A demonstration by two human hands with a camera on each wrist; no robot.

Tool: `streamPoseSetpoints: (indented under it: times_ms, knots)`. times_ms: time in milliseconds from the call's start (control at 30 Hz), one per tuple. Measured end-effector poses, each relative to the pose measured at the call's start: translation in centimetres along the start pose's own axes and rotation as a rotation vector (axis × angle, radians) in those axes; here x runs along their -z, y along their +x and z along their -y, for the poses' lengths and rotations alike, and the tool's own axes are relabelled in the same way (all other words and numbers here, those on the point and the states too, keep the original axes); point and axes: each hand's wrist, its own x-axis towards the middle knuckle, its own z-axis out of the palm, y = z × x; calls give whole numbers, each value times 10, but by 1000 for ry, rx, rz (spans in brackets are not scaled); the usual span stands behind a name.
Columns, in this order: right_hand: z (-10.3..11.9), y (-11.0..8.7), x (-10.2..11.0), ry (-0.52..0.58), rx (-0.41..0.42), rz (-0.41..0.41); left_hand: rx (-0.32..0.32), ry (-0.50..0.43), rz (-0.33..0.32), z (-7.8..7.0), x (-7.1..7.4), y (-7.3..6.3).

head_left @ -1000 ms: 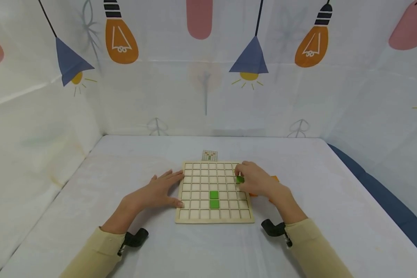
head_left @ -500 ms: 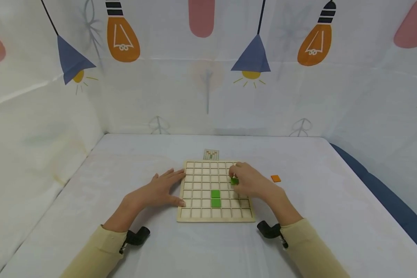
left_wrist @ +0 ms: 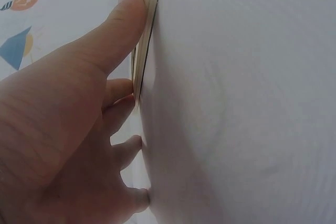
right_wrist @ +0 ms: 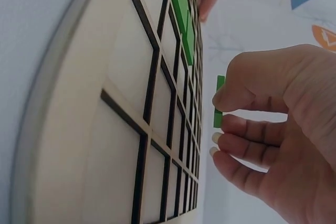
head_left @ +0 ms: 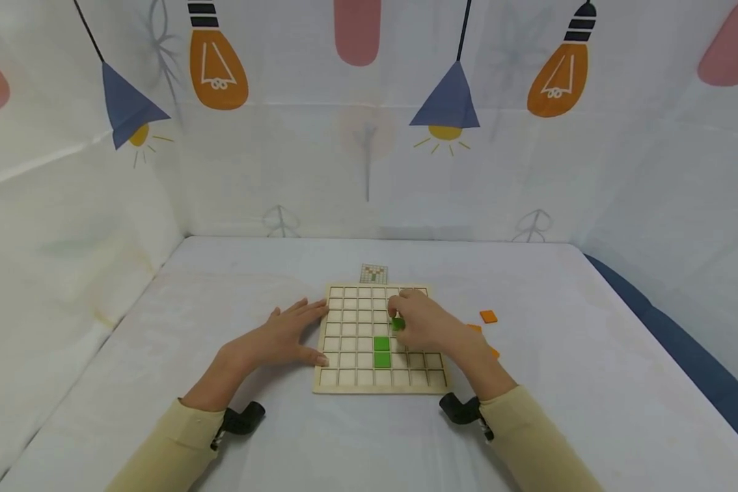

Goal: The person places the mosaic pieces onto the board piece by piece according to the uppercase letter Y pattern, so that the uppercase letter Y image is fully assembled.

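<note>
A light wooden grid board (head_left: 383, 390) lies on the white table, with two green square tiles (head_left: 382, 351) set in neighbouring cells of one column. My right hand (head_left: 427, 322) pinches a third green tile (right_wrist: 218, 116) between thumb and fingertips. In the right wrist view a gap shows between that tile and the board's surface. On the board's left edge rests my left hand (head_left: 285, 336), fingers spread, its thumb (left_wrist: 128, 11) lying along the rim in the left wrist view.
Several orange square tiles (head_left: 488, 316) lie on the table right of the board, some partly behind my right arm. A small patterned card (head_left: 374, 274) sits at the board's far edge. A white printed cloth wall (head_left: 320, 171) stands behind the table.
My right hand has moved left over the board with the green tile, from its right edge toward the placed tiles. More orange tiles show beside the arm. The left hand stays put.
</note>
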Motion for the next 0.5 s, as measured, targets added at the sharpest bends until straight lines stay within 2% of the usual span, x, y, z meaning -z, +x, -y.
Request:
streamPoseSetpoints:
  times_ms: [333, 500]
  knots:
    - [9, 8, -4, -9, -10, 17, 14, -3, -1, 2, -1, 1]
    - [15, 13, -3, -1, 12, 31, 18, -10, -1, 1, -1, 1]
